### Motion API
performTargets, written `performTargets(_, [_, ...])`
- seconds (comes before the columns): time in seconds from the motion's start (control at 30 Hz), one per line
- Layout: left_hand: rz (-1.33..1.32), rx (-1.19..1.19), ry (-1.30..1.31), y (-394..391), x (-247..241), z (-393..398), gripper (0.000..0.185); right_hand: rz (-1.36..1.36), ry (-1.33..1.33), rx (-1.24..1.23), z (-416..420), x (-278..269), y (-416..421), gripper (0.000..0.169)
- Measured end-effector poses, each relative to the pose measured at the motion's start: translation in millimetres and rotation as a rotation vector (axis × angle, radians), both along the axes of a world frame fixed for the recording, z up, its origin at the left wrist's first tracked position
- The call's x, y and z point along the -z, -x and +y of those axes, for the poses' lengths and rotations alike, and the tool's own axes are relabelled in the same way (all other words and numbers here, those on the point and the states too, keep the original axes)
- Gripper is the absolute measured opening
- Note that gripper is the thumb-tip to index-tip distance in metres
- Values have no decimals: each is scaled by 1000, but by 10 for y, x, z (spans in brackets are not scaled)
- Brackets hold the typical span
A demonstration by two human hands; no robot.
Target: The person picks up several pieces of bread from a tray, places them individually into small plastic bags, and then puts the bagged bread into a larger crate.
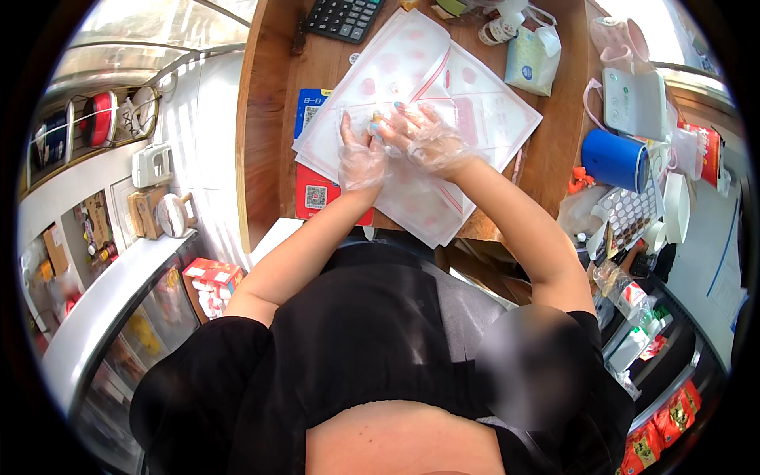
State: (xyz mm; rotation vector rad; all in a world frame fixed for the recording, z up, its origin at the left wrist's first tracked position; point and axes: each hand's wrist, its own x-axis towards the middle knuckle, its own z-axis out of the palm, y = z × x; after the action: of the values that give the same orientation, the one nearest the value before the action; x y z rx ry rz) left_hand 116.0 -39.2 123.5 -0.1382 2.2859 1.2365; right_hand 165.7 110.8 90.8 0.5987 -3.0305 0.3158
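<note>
My left hand (362, 159), in a clear disposable plastic glove, rests over printed translucent sheets (496, 122) on the wooden desk. One of its fingers points away from me, and its other fingertips meet my right hand (423, 135). That hand wears the same kind of glove, its fingers bent and its nails pale blue. A small yellowish-brown thing (376, 118) shows between the fingertips of both hands, mostly hidden, so I cannot tell which hand grips it. Beneath the hands, the sheets overlap at angles, with pinkish-red borders and prints.
A black calculator (344, 19) lies at the desk's far left. Blue and red cards (317, 193) with printed codes stick out under the sheets. A tissue pack (532, 62) stands far right, beyond a thin pink stick (518, 166). A blue cylinder (611, 160) lies beside the desk's raised right side.
</note>
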Motion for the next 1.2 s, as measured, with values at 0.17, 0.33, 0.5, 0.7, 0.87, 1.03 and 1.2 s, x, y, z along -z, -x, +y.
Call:
performTargets(0.17, [129,75,-78,164,368,-524,56,-53,-40,-2,-33,27,53,49])
performTargets(0.33, [471,58,319,366,379,-981,52,-86,-37,-23,-29,-33,66,47])
performTargets(0.5, [174,181,605,602,325,-923,49,-58,-21,-32,-26,-17,67,48])
performTargets(0.7, [162,295,427,696,217,-1021,22,-40,12,-37,-27,-17,62,46])
performTargets(0.87, [167,381,269,709,-122,-981,26,-76,10,-25,-27,-49,52,46])
performTargets(1.03, [15,420,-61,669,-163,-852,32,-113,-40,-30,-13,-60,53,47])
performTargets(1.2, [-273,385,-324,485,-94,-363,26,-114,29,-57,26,-71,66,45])
